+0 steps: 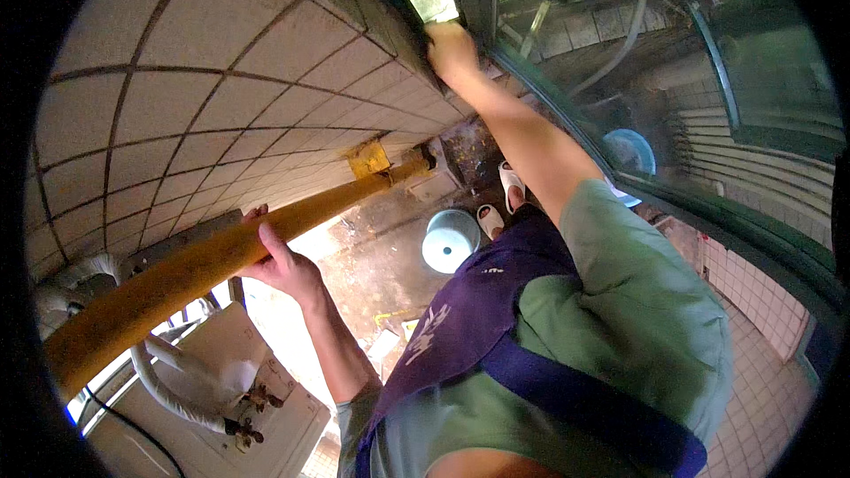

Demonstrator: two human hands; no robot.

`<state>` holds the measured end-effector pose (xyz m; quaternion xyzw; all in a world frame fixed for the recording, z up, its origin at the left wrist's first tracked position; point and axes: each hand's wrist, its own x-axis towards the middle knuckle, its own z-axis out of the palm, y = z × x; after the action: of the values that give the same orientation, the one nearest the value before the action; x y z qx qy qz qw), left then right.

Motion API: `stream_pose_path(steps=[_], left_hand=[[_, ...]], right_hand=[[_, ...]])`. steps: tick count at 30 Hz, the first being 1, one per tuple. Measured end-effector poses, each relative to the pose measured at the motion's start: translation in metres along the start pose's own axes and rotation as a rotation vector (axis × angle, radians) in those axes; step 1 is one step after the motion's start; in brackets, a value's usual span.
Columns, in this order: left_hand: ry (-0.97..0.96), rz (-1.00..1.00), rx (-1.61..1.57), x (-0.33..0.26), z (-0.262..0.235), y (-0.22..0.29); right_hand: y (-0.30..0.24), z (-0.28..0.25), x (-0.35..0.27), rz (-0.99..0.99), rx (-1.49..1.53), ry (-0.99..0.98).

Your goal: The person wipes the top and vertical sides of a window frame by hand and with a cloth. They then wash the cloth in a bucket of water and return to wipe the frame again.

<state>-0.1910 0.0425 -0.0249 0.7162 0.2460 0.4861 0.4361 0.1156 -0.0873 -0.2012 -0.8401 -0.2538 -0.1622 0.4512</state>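
Observation:
My left hand [288,267] grips a thick yellow pipe [199,257] that runs along the tiled wall. The thumb lies along the pipe's near side, and the other fingers mostly go out of sight behind it. Farther up, my right arm reaches to the narrow bright opening between the wall's edge and the dark window frame [475,0]. There my right hand [453,53] is closed against the edge. Its fingertips are turned away, and what they hold is hidden.
Below stands a light-blue bucket [450,241] beside my slippers. A white outdoor unit [257,389] with wrapped hoses and brass valves sits at lower left. Glass panes [620,62] rise at right, with a blue basin [630,149] beyond. Debris lies on the wet floor.

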Motion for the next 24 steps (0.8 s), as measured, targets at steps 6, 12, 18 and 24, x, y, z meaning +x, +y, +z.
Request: stream_pose_path(steps=[6, 12, 18, 24], left_hand=[[0.017, -0.043, 0.001, 0.004, 0.004, -0.005], [-0.033, -0.002, 0.045, 0.008, 0.003, -0.014], [0.02, 0.037, 0.019, 0.004, 0.0, -0.011], [0.016, -0.021, -0.047, 0.0, 0.003, -0.003]], right_hand=[[0.026, 0.018, -0.002, 0.155, -0.155, -0.189], [0.014, 0.011, 0.012, 0.554, 0.427, -0.1], [-0.103, -0.083, 0.094, 0.22, 0.673, 0.029], [-0.241, -0.197, 0.215, -0.336, 0.8, 0.233]])
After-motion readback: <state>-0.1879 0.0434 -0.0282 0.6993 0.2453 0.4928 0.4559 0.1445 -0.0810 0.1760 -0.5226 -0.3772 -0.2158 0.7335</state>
